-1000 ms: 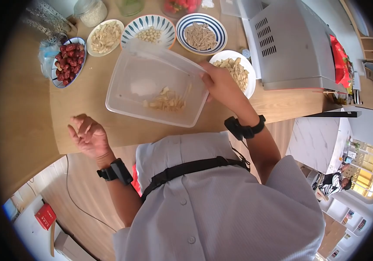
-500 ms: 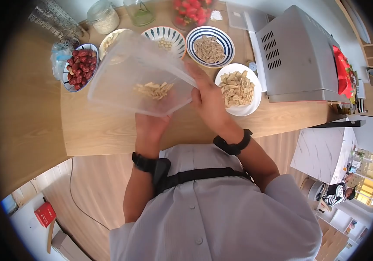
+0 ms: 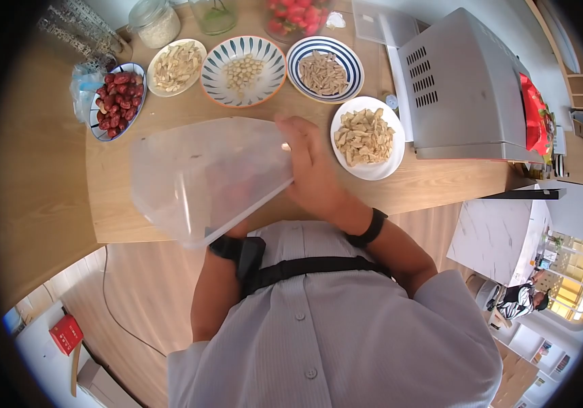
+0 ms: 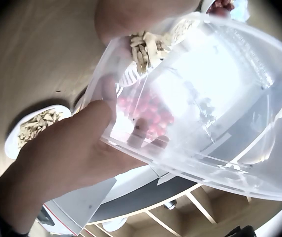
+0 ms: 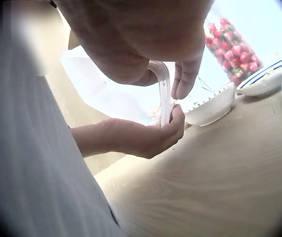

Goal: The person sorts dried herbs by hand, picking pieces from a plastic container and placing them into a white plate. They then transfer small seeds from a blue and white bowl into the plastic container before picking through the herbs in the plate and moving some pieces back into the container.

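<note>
My right hand [image 3: 315, 178] grips one end of a translucent plastic box [image 3: 189, 163] by its rim, with the box steeply tipped above the table. Cupped palm up beneath the lower rim, my left hand [image 5: 138, 140] has its fingers bent slightly at the edge. In the head view the box mostly covers that hand. Pale dried slices [image 4: 148, 53] are gathered at the box's end close to my left hand in the left wrist view. To the right of the box stands a white plate [image 3: 395, 153] heaped with similar slices [image 3: 363, 136].
Along the back stand plates of red dates [image 3: 118, 102], dried slices [image 3: 177, 66], pale round seeds [image 3: 242, 71] and thin dried sticks [image 3: 322, 73]. Behind them are a grain jar [image 3: 155, 26], a glass [image 3: 213, 17] and strawberries [image 3: 296, 15]. A grey appliance [image 3: 461, 95] stands right.
My left hand has come from the left to beneath the box. The box has tipped over further and its slices have left the middle of its floor. My right hand keeps its grip.
</note>
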